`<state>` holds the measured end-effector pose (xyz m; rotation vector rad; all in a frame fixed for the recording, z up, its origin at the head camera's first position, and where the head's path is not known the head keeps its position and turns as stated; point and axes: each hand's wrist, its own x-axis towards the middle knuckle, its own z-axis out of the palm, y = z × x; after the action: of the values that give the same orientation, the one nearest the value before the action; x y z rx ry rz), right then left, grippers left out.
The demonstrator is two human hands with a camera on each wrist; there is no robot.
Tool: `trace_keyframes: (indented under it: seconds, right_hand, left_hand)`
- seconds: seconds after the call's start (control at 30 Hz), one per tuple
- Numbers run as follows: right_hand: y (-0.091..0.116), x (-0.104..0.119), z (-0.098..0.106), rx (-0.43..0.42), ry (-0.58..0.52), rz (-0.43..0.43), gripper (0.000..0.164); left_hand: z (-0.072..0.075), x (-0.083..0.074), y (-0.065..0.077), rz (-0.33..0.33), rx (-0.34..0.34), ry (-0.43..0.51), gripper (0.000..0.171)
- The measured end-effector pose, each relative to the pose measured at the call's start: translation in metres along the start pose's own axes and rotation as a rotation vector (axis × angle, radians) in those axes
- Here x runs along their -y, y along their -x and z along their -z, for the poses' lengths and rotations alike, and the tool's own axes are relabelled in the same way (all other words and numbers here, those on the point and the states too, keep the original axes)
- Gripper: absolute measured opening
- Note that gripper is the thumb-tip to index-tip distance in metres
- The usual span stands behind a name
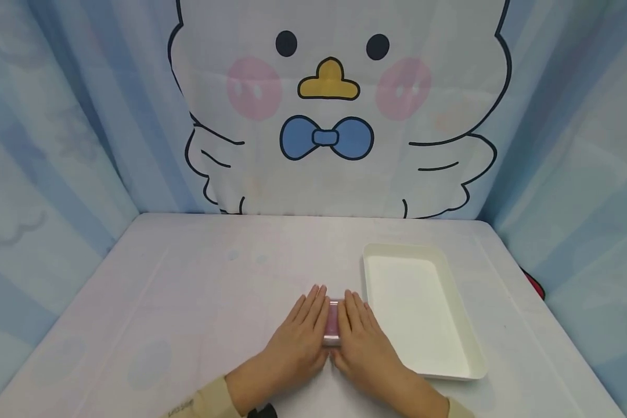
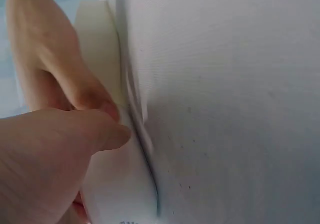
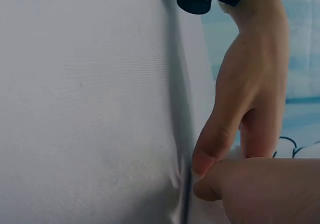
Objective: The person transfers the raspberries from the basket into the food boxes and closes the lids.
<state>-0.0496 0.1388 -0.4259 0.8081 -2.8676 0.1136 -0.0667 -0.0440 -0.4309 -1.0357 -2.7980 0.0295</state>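
A small box (image 1: 332, 323) with a pink-purple top and a pale near side lies on the table between both hands. My left hand (image 1: 302, 334) lies over its left part with fingers straight and pointing away from me. Over its right part my right hand (image 1: 364, 342) rests the same way, mirrored. Only a strip of the top shows between them. In the left wrist view both thumbs meet at the box's white near side (image 2: 120, 184), which has small print low down. The right wrist view also shows the two thumb tips close together there.
Just right of the hands stands a shallow white tray (image 1: 418, 313), its left rim beside the right hand. The table (image 1: 188, 278) has a pale cloth cover. Printed curtains (image 1: 329, 186) enclose the back and sides. A black wrist mount (image 1: 263, 411) sits below the left sleeve.
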Motion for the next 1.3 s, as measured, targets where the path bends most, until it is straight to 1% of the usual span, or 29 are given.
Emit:
trace_keyframes:
  seconds: [0.13,0.23,0.37,0.5,0.63,0.77,0.93,1.03,1.1,1.17,1.23,1.27,1.3]
  right_hand:
    - [0.0,0.004,-0.007,-0.051,0.096,0.008,0.079]
    - [0.001,0.005,-0.01,-0.08,0.137,0.006,0.079]
    - [0.001,0.007,-0.012,-0.106,0.144,-0.002,0.074]
    - [0.002,0.011,-0.013,-0.108,0.149,-0.016,0.072]
    - [0.002,0.013,-0.013,-0.122,0.18,-0.012,0.07]
    - [0.0,0.013,-0.013,-0.145,0.21,-0.004,0.067]
    - [-0.002,0.012,-0.011,-0.122,0.207,0.014,0.068]
    - [-0.002,0.009,-0.005,-0.071,0.139,0.026,0.071]
    - [0.0,0.006,-0.001,-0.013,0.062,0.028,0.076]
    - [0.001,0.001,0.005,0.057,-0.052,0.019,0.083]
    - [0.002,-0.007,0.012,0.105,-0.165,-0.006,0.09]
    - [0.002,-0.012,0.016,0.109,-0.206,-0.015,0.093]
    - [0.003,-0.018,0.02,0.109,-0.24,-0.032,0.096]
  left_hand:
    - [-0.002,-0.004,0.0,0.013,0.031,0.02,0.079]
    - [-0.003,-0.007,0.0,0.012,0.026,0.001,0.077]
    - [-0.003,-0.01,-0.001,0.003,0.004,-0.013,0.073]
    - [-0.003,-0.011,0.001,-0.003,-0.011,-0.011,0.071]
    - [-0.001,-0.011,0.003,-0.008,-0.019,-0.03,0.07]
    - [0.001,-0.009,0.003,-0.008,-0.011,-0.038,0.072]
    - [0.0,-0.005,0.001,-0.005,0.006,-0.002,0.073]
    - [0.002,-0.002,0.001,-0.003,0.044,0.066,0.074]
    - [0.005,0.001,0.002,0.002,0.088,0.174,0.077]
    - [0.008,0.006,0.002,0.008,0.126,0.298,0.081]
    - [0.013,0.011,0.002,0.029,0.14,0.394,0.084]
    - [0.016,0.014,0.001,0.047,0.139,0.416,0.085]
    - [0.018,0.017,0.001,0.064,0.125,0.417,0.086]
